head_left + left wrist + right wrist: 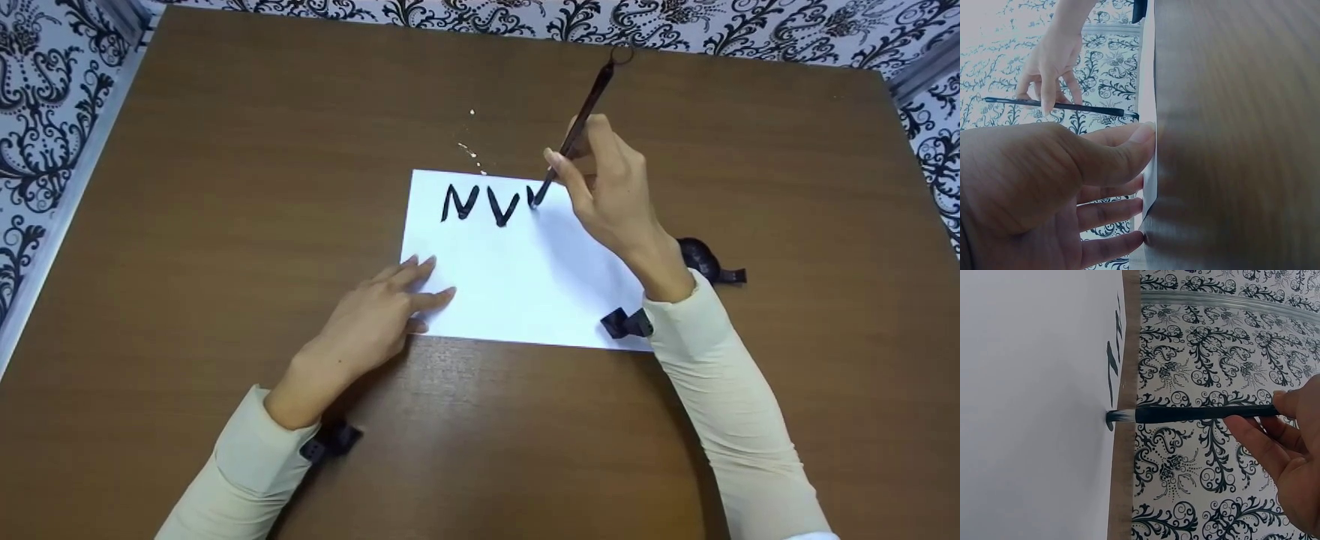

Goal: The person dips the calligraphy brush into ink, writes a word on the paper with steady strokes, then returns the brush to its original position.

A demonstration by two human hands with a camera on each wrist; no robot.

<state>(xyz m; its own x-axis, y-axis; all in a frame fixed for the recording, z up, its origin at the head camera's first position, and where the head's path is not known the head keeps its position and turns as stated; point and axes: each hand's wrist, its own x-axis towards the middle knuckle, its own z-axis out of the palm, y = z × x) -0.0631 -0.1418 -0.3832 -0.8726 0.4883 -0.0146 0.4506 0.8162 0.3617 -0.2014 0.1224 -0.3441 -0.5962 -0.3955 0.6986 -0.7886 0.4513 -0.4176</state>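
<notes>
On wood-grained table (225, 187) | right hand (618, 180): pinching slender brush (592, 99) | left hand (373, 319): spread on rectangular paper (517, 289)

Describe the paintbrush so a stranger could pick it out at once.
Find the brown table and the white sheet of paper on it. Near the sheet's far edge, the right hand holds the paintbrush at a slant, its black tip touching the paper. It is the only long, slim, dark stick there, unlike the flat black strokes painted beside its tip.
</notes>
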